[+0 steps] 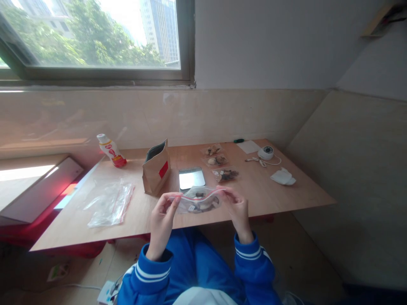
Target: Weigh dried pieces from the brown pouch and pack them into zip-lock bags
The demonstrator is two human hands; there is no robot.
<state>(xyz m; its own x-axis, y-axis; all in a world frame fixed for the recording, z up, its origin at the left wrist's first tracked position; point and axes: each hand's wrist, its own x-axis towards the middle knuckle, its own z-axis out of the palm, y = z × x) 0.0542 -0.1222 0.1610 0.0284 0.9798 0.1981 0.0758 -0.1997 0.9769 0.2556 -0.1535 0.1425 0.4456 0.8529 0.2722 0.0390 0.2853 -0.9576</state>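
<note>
A clear zip-lock bag (201,205) with a red seal line is stretched between my hands, above the table's front edge. Dark and pale dried pieces and a small white packet show inside it. My left hand (163,218) pinches the bag's left top corner. At the right top corner, my right hand (235,211) grips the seal between thumb and fingers. Just behind the bag lies a flat scale-like device (191,178) with a bright top. An open brown paper pouch (156,169) with a red label stands to its left.
Three filled clear bags, the nearest a bag of dark pieces (226,175), lie in a column behind. Empty plastic bags (110,205) and a bottle (111,151) are at left. A white dome camera (266,153), crumpled tissue (283,176) and paper (248,146) lie right on the table (254,199).
</note>
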